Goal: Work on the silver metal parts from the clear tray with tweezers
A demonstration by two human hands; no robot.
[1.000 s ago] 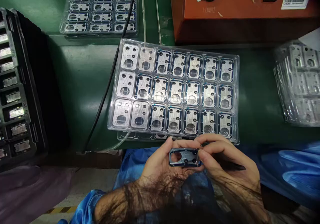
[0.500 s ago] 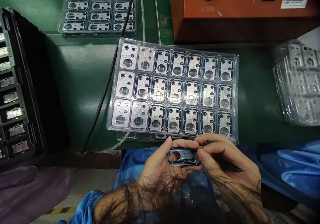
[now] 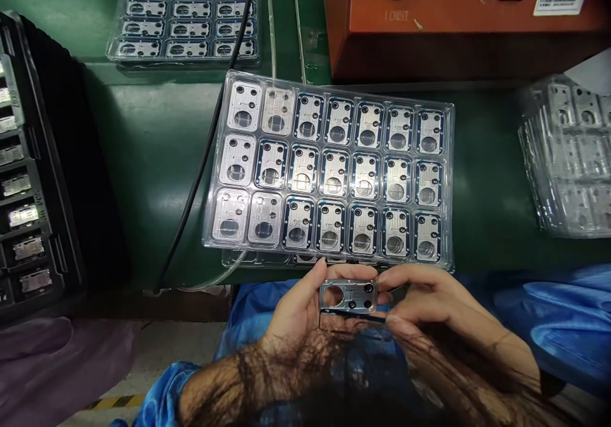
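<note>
In my left hand (image 3: 293, 312) lies a small silver metal plate (image 3: 353, 296) with one large round hole and several smaller dark-ringed holes; the fingers curl behind it and the thumb stands at its left end. A thin dark blue frame (image 3: 352, 314) hangs off the plate's lower edge. My right hand (image 3: 439, 306) pinches the frame's right end between thumb and finger. Just beyond my hands lies a clear plastic tray (image 3: 449, 179) with rows of similar plates. Most have dark blue borders; several at the left are plain silver.
Another tray edge shows under the near one. A filled tray (image 3: 114, 51) lies at the back left, and stacked clear trays (image 3: 539, 179) stand at the right. A black case (image 3: 76, 179), an orange box (image 3: 429, 51) and a black cable (image 3: 191, 201) surround the work area.
The dark blue border has come away from the plate's face and now sits below it, pinched in my right hand. My right hand has shifted slightly right and down.
</note>
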